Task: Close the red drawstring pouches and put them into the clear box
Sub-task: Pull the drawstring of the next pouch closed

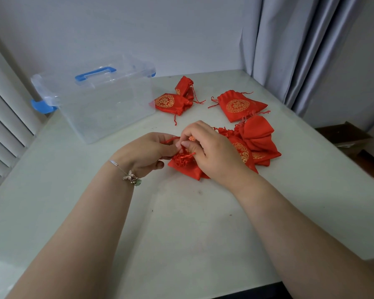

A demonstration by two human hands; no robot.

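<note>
1. Left hand (147, 151) pinches a red cord beside the gathered mouth of a red pouch (185, 166) lying on the table (181, 223).
2. Right hand (212, 151), fingers curled, grips the same pouch's cord.
3. Other pouches lie right and far of the hands.
4. The clear box (99, 104) stands far left, nothing seen inside.

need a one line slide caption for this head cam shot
Both hands, left hand and right hand, pull a red pouch's drawstring tight beside an empty clear box.
</note>
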